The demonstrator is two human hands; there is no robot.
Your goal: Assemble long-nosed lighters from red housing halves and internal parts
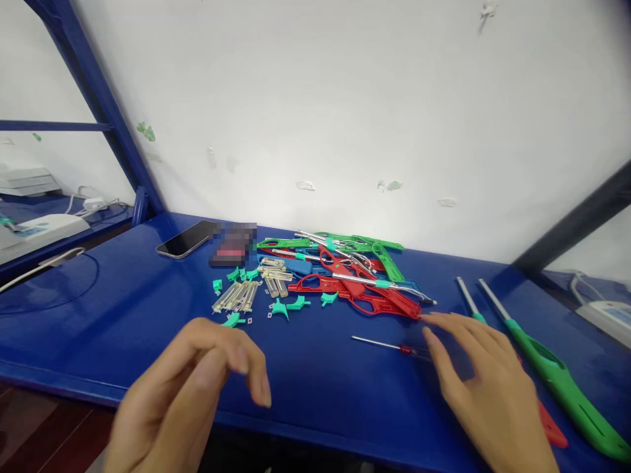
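My left hand is above the table's front edge, fingers loosely curled, with nothing visible in it. My right hand is spread; its fingertips meet the end of a red lighter half-shell, though contact is unclear. Below them lies a screwdriver, its clear red handle partly hidden by that hand. Two long-necked gas lighters lie at the right: a green one and a red one, mostly covered by the hand. Teal triggers and clear fuel tanks lie loose ahead of my left hand.
The blue table backs onto a white wall. Green half-shells, metal tubes and wires are heaped at the back. A phone and a blurred dark object lie back left. Blue frame posts flank the table.
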